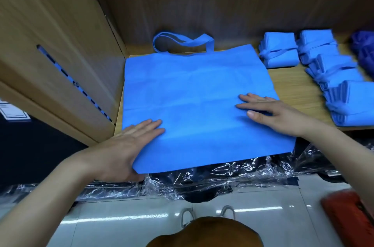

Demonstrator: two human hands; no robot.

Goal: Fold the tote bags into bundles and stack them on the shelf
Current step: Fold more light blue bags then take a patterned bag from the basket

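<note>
A blue tote bag lies spread flat on the wooden shelf, handles pointing to the back wall, its near edge overhanging the shelf front. My left hand rests at the bag's near left corner, fingers straight on top and thumb under the edge. My right hand presses flat on the bag's right side with straight fingers. Several folded blue bundles tied with their handles sit at the right of the shelf.
A wooden side panel with a slotted rail closes the shelf on the left. Dark goods in clear plastic wrap lie below the shelf front. A dark blue bundle sits at the far right. A red object stands on the tiled floor.
</note>
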